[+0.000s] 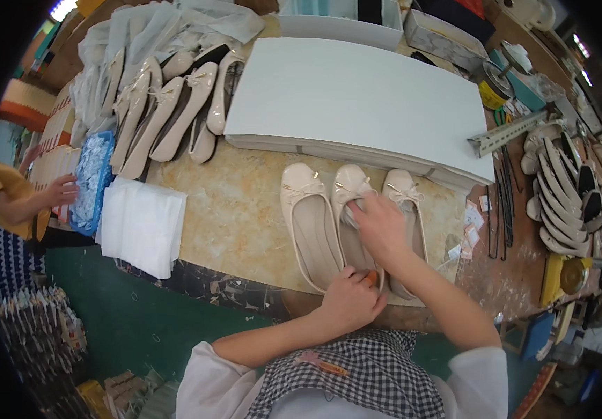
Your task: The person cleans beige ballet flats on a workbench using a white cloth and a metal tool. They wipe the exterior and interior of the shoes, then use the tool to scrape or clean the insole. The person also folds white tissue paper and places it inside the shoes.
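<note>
Three glossy beige ballet flats with small bows stand side by side before me, toes pointing away: a left one [306, 237], a middle one [352, 183] and a right one [400, 183]. My right hand [383, 227] reaches over the middle shoe, its fingers bent together at the front of the opening. A pale crumpled wad [348, 214] shows beside those fingertips; what they grip is partly hidden. At the heel of the same shoe my left hand [352, 302] is closed, with something small and orange [371, 277] at its fingers. Pale filling also shows inside the right shoe.
A large white board stack [357, 98] lies behind the shoes. More beige flats [168, 112] stand at the far left, near a blue basket [91, 185] and white sheets [142, 225]. Metal rods and shoes [563, 195] lie right. Another person's hand [61, 190] is by the basket.
</note>
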{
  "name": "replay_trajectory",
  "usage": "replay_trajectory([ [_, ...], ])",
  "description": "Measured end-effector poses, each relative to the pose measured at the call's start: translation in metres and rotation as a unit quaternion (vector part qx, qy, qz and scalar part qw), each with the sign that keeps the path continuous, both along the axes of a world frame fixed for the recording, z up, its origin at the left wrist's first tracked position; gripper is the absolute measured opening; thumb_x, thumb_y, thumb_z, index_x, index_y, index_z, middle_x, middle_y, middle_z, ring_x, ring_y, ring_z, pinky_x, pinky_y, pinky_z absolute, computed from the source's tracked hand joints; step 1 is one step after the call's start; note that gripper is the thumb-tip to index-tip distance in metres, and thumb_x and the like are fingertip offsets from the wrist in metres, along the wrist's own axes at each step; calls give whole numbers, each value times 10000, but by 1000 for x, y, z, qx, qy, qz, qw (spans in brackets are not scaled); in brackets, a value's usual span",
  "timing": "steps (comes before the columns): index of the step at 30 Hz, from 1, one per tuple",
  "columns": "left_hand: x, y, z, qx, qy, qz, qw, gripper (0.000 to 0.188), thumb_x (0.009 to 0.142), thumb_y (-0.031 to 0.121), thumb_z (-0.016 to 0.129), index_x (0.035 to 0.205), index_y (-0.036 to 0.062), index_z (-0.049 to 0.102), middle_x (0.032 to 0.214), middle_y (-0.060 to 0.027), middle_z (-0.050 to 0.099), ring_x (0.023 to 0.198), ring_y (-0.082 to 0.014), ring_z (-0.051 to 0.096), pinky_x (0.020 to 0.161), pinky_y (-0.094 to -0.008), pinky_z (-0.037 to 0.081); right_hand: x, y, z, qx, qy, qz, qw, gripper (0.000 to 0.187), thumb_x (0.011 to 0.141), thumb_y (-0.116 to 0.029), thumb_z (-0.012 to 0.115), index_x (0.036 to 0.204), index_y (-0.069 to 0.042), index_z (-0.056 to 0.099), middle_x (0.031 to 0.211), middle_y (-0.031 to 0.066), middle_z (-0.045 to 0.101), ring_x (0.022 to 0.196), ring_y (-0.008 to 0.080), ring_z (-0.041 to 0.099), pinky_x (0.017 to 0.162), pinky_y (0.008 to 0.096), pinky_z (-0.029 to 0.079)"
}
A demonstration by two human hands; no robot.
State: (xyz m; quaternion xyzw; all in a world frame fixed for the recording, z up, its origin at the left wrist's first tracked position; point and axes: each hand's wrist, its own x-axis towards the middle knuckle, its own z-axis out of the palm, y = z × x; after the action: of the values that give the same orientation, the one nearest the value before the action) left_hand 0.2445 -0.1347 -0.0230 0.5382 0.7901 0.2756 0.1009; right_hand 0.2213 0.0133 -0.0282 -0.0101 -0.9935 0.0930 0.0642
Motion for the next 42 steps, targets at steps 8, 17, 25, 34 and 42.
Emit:
replay_trajectory([
  [8, -2, -1, -3, -3, 12, -12, 1000, 335, 781, 299, 597, 597, 21, 634, 811, -109, 652, 693, -198, 622, 731, -327, 412, -20, 15, 6, -123, 27, -41, 991, 528, 683, -163, 721, 1171, -35, 564, 955, 106, 527, 893, 279, 520, 776, 372, 435],
  [17, -186, 110, 44, 12, 215, 81, 973, 448, 833, 441, 525, 1131, 110, 575, 954, -200, 568, 1010, -326, 490, 857, -512, 373, 24, 28, 18, -151, 88, -103, 979, 528, 712, -73, 689, 1213, -19, 533, 1127, 142, 535, 1085, 341, 489, 956, 388, 387],
  [25, -198, 127, 27, 35, 80, 105, 991, 520, 819, 277, 616, 1308, 149, 493, 1008, -217, 544, 1006, -362, 517, 1007, -447, 348, 94, 30, 45, -402, 114, -167, 893, 496, 804, -83, 637, 1267, -18, 471, 1184, 156, 538, 1138, 307, 497, 935, 391, 437],
  [34, -72, 22, 97, 290, -49, -100, 950, 148, 715, 225, 668, 747, 107, 584, 1164, -94, 600, 1253, -252, 456, 1019, -539, 299, 98, 37, 41, -776, 15, -140, 615, 505, 870, -153, 556, 1334, -39, 395, 1261, 158, 512, 1120, 249, 533, 923, 336, 472],
  [42, -82, -22, 48, 269, -438, 307, 801, 344, 903, 205, 513, 1220, 85, 457, 1052, -145, 579, 901, -227, 602, 765, -330, 490, 30, -50, 92, -296, 24, 84, 951, 711, 690, -57, 697, 1343, -45, 415, 1422, 205, 338, 1334, 278, 333, 1062, 356, 311],
])
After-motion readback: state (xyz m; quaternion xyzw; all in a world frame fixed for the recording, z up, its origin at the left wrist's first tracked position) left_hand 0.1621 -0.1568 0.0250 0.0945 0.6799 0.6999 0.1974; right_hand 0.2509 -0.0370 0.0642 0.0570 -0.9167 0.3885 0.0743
